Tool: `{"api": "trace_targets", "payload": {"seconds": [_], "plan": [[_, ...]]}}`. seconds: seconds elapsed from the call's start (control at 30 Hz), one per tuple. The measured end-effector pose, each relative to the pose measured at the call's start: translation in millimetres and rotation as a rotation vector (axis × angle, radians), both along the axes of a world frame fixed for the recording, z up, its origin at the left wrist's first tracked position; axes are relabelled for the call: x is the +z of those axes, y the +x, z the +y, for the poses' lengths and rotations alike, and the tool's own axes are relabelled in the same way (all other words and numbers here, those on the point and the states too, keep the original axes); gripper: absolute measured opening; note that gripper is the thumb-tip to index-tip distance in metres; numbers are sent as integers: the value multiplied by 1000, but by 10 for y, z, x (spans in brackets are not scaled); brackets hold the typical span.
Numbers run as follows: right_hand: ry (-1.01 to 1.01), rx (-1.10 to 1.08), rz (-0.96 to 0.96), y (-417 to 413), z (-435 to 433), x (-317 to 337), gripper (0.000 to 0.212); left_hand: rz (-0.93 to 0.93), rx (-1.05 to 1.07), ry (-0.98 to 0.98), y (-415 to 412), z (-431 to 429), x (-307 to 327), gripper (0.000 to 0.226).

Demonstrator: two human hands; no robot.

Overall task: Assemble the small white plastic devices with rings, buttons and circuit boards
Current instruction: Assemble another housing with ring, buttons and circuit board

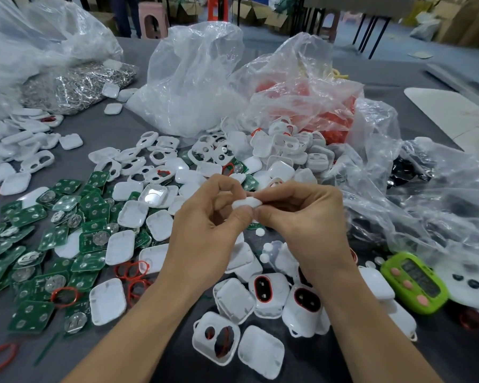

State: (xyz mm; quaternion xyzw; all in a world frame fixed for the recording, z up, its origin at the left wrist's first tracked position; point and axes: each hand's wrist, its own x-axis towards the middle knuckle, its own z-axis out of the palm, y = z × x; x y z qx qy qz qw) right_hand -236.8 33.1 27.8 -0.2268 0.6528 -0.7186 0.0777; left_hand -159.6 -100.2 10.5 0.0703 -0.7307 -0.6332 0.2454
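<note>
Both my hands meet above the middle of the grey table (161, 363). My left hand (205, 225) and my right hand (302, 214) together pinch one small white plastic device (245, 203), held edge-on between thumbs and fingertips. Green circuit boards (53, 244) with round metal contacts lie in a heap at the left. Red rings (132, 269) lie loose near my left wrist. White shells (260, 352) lie below my hands, two of them with red-ringed openings (263, 288). Small white buttons (260, 231) lie just under my right hand.
Clear plastic bags stand at the back: one with metal clips (75, 87), one with white parts (194, 87), one with red parts (315, 106). A crumpled bag (426, 205) with dark parts lies right. A green timer (415, 281) sits beside my right forearm.
</note>
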Motion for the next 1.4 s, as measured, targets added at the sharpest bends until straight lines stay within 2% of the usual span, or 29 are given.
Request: {"api": "trace_targets", "payload": {"seconds": [0.23,0.33,0.43,0.5,0.53,0.6,0.67,0.77,0.83,0.93,1.07,1.23,1.4], "plan": [[13,-5,-49,40,-12,-36,29,-10,-43,96,11,-40,4,19],[46,-60,-26,39,-27,-56,28,-24,58,98,3,-33,-11,21],[264,-174,198,97,-117,-104,23,-73,250,61,-23,10,-23,14],[494,-162,374,159,-163,-142,38,-80,291,71,-28,45,-18,12],[548,-156,402,164,-170,-154,42,-75,264,82,-25,60,-13,11],[488,-147,301,107,-149,-154,33,-64,195,87,-7,71,12,19],[292,-89,5,15,-110,-109,28,-52,202,68,-9,45,38,30],[-73,155,-505,-40,-63,-25,32,-65,220,153,-26,0,52,30],[-168,310,-672,-58,-10,13,44,-88,196,194,-28,-15,56,27],[-182,392,-732,-81,49,52,53,-88,170,224,-18,-29,60,27],[-180,423,-725,-89,65,55,45,-99,54,314,-21,-29,71,25],[-157,343,-674,-91,39,45,45,-125,-87,327,-7,-13,99,33],[-120,303,-609,-69,7,4,44,-166,-89,304,-7,-2,70,24]]}}
